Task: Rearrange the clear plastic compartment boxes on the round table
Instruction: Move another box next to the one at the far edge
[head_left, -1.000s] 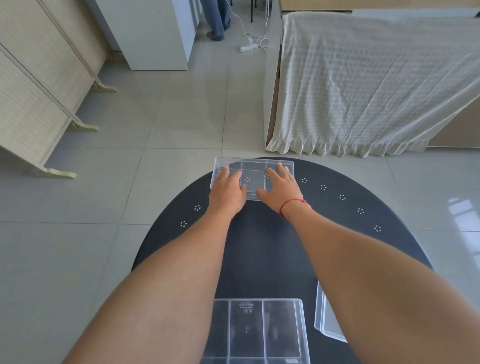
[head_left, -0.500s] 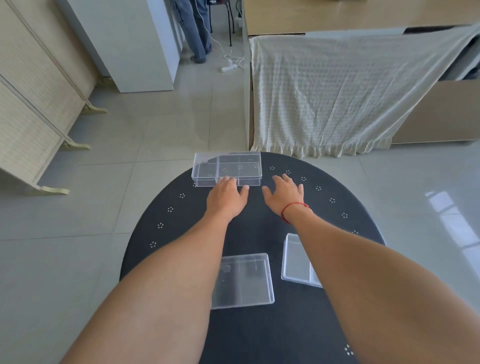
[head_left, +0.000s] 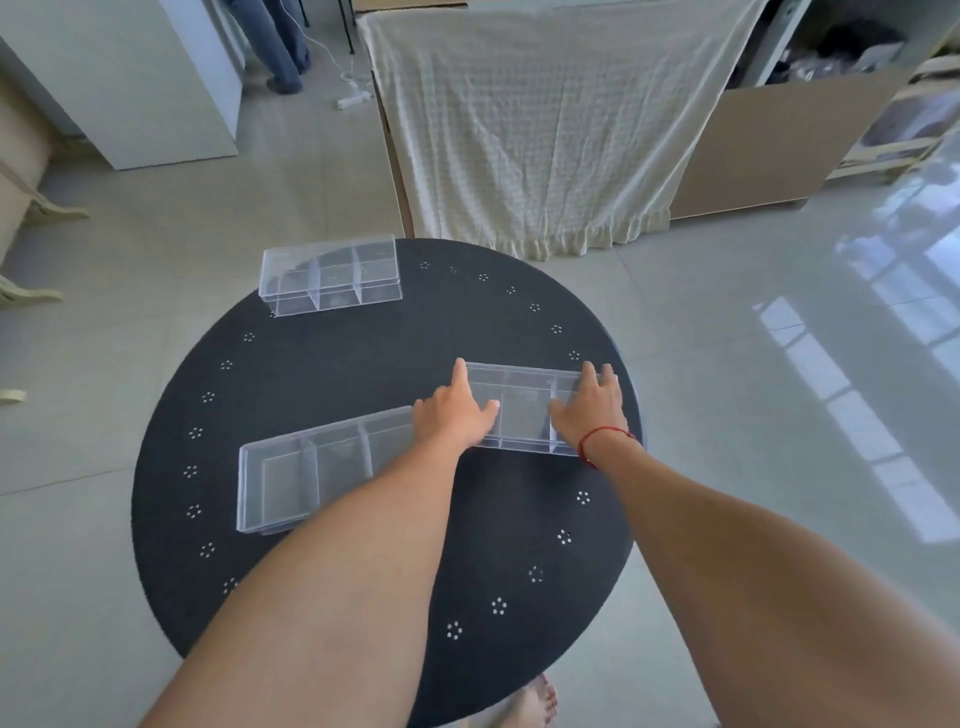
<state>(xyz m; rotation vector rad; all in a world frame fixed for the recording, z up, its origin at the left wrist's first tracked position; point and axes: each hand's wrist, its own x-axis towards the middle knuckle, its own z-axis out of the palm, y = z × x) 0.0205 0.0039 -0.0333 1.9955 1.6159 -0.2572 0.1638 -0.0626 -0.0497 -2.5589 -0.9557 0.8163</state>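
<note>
Three clear compartment boxes lie on one round black table (head_left: 322, 374), which fills the middle of the view and is ringed with small white dot clusters. Behind it a cream cloth (head_left: 545, 130) hangs over a piece of furniture down to the grey tiled floor (head_left: 727, 322).

Of the boxes, the near-left box (head_left: 301, 473) is the largest in view; it lies flat toward the table's left side, its right end hidden under the left forearm. The right box (head_left: 524, 410) lies close by toward the right rim, its compartments in a row. The far box (head_left: 332, 280) sits well apart at the far-left rim, partly overhanging it.

Two hands are on the right box. The left hand (head_left: 452, 415) rests on its left end, thumb over the top and fingers along the far edge. The right hand (head_left: 592, 405), with one red string (head_left: 602, 434) at the wrist, covers its right end. Both grasp the box from opposite ends, though whether it is lifted off the table I cannot tell.

Half a second ago both hands lay open on the bare table just short of the far box, touching nothing; they have since pulled back and taken hold of the right box.
</note>
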